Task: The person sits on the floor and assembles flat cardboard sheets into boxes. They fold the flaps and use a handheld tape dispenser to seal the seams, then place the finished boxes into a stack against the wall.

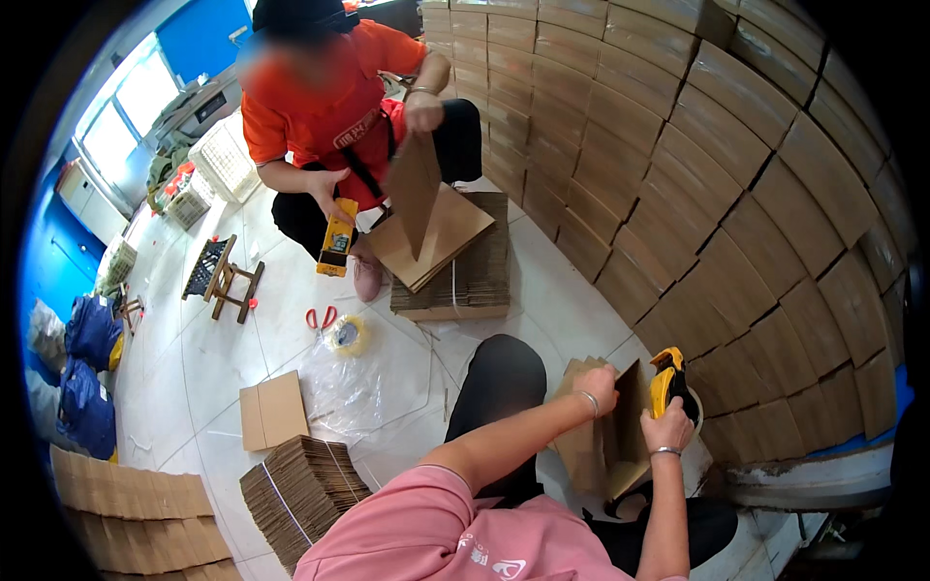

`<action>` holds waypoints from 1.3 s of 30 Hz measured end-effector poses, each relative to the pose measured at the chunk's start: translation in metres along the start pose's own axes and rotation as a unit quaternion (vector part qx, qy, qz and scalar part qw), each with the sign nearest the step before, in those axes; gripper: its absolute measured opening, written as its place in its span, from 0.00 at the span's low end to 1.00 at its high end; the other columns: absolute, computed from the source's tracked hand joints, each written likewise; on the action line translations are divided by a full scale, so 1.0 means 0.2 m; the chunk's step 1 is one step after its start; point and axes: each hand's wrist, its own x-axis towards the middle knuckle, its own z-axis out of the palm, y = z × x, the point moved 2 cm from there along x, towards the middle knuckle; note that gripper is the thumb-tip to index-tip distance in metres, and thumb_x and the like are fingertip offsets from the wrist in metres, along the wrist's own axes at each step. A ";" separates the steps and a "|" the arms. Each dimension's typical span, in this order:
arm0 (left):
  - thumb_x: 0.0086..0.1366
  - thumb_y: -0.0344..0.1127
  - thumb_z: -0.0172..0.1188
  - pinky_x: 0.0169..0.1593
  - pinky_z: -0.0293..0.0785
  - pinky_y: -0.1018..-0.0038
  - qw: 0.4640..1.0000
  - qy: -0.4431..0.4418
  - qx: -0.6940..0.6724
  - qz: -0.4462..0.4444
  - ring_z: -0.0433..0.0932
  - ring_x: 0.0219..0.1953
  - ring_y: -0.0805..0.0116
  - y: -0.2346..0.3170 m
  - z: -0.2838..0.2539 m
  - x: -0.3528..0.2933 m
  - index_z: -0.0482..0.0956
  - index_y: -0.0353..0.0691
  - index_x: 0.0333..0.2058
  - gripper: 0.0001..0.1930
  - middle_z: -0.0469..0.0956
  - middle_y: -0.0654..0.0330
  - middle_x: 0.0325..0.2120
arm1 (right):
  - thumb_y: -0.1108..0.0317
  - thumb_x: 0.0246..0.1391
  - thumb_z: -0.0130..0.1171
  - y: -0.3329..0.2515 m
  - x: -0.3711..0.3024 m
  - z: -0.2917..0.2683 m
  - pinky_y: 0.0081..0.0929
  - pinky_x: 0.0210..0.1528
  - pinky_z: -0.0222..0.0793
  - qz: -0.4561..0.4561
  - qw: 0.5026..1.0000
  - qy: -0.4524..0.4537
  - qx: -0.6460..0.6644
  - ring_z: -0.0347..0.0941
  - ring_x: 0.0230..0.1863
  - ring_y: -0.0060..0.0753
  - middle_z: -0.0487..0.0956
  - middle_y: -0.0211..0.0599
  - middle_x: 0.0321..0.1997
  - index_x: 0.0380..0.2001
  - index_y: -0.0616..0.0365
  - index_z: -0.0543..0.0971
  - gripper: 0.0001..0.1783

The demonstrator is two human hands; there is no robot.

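My left hand (598,390) is closed on the upper edge of a partly unfolded cardboard box (584,445) standing between my knees. In my right hand (668,429), fingers wrapped round its handle, is a yellow tape dispenser (666,376) with a roll of tape, just right of the box. The box's open side shows between my two hands, with its bottom partly hidden by my forearm and leg. Across from me a co-worker in orange holds a similar yellow tape dispenser (336,238) and a cardboard sheet (415,194) above a strapped stack of flat cardboard (450,281).
A high wall of stacked cardboard boxes (668,174) rises close on the right. On the tiled floor lie red-handled scissors (321,318), a tape roll (347,335), clear plastic film (363,387) and a strapped cardboard bundle (302,489). A small folding stool (225,278) stands farther left.
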 end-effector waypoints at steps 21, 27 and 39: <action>0.52 0.29 0.55 0.43 0.75 0.60 0.990 -0.044 0.119 0.062 0.79 0.38 0.49 0.05 0.10 -0.05 0.72 0.35 0.38 0.14 0.79 0.47 0.34 | 0.61 0.41 0.73 0.59 -0.36 0.23 0.23 0.36 0.71 0.265 0.868 -0.002 0.421 0.75 0.32 0.25 0.80 0.35 0.33 0.33 0.66 0.78 0.22; 0.53 0.33 0.59 0.43 0.74 0.62 0.969 0.052 0.158 0.182 0.75 0.41 0.50 0.07 0.14 -0.13 0.68 0.34 0.47 0.22 0.73 0.50 0.40 | 0.49 0.30 0.76 0.47 -0.33 0.15 0.34 0.40 0.72 0.312 0.916 0.021 0.253 0.78 0.36 0.41 0.80 0.48 0.35 0.33 0.68 0.74 0.35; 0.55 0.40 0.60 0.49 0.70 0.61 0.960 0.054 0.042 0.270 0.70 0.47 0.50 -0.08 0.15 -0.07 0.69 0.37 0.51 0.25 0.69 0.49 0.45 | 0.61 0.47 0.70 0.64 -0.40 0.28 0.24 0.41 0.70 0.350 0.683 -0.052 0.639 0.74 0.38 0.25 0.78 0.31 0.41 0.42 0.64 0.77 0.23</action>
